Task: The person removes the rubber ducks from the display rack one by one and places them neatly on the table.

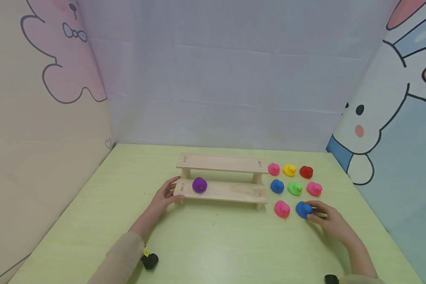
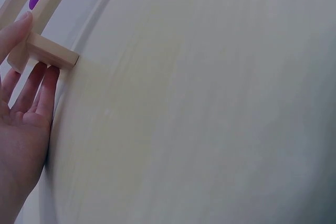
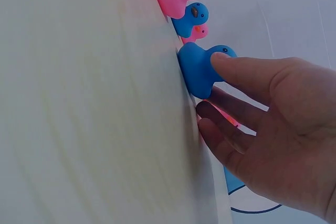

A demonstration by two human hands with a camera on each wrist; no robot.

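Note:
My left hand point(image 1: 165, 195) grips the left end of a two-step wooden rack point(image 1: 220, 190). In the left wrist view its thumb point(image 2: 18, 32) lies along the board's edge and the fingers reach the short leg point(image 2: 52, 53). A purple toy duck point(image 1: 199, 185) sits on the lower step, near its left end. At the right, my right hand point(image 1: 331, 221) pinches a blue toy duck point(image 1: 303, 209) between thumb and fingers. The right wrist view shows the thumb on that duck's point(image 3: 197, 69) head, with its base close to the tabletop.
Right of the rack, more ducks stand in rows: pink point(image 1: 274, 169), yellow point(image 1: 289, 170) and red point(image 1: 306, 172) at the back. Blue point(image 1: 277, 186), green point(image 1: 295, 188) and another pink duck point(image 1: 314, 189) form the middle row. One pink duck point(image 1: 282, 209) stands beside the pinched one.

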